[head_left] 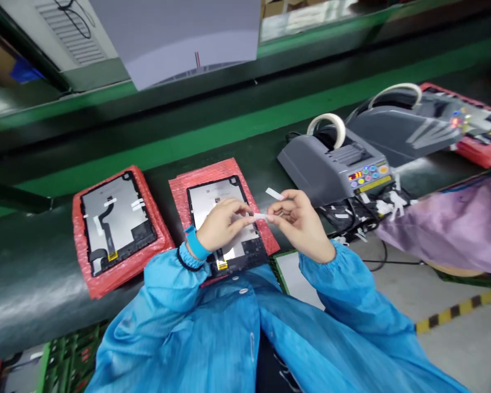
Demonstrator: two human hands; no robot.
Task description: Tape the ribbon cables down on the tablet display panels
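Observation:
Between the fingertips of my two hands stretches a short strip of white tape [261, 216]. My left hand [225, 224] pinches one end, above a tablet screen panel [204, 200] that lies on red bubble wrap [179, 188]. The other end is pinched by my right hand [297, 224], just right of the panel. A second tape strip [274, 194] sticks out from my right index finger. My left hand and wrist hide part of the panel; a yellow-ended ribbon cable [222, 265] shows below.
Left, another panel [118, 218] with tape pieces rests on red bubble wrap [84, 262]. A grey tape dispenser [331, 164] with a lit display stands right, tape scraps [362, 234] beside it. Beyond is a second dispenser [409, 128]. A co-worker's purple sleeve [454, 224] reaches in.

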